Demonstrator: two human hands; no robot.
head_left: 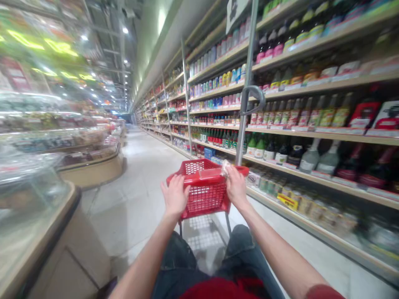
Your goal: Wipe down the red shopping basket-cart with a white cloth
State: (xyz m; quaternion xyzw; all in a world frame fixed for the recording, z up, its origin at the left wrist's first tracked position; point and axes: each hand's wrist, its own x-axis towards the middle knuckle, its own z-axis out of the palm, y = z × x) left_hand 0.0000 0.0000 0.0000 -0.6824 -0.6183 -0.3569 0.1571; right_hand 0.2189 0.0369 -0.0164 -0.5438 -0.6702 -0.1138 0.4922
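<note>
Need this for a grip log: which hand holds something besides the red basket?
The right hand: it pinches a crinkled clear wrapper against the rim of the red basket, while the left hand rests on the rim alone.

One red plastic mesh shopping trolley (pixel 205 189). Two bare hands: one left hand (pixel 174 196), one right hand (pixel 236 189). One crumpled clear plastic wrapper (pixel 225 167). Two legs in dark blue jeans (pixel 183 265). One grey metal loop handle (pixel 258 99) on one grey metal upright post (pixel 246 74) at the front edge of the wooden shelves (pixel 327 135). Glass bottles (pixel 260 146) stand there in rows, too many and too blurred to count.
</note>
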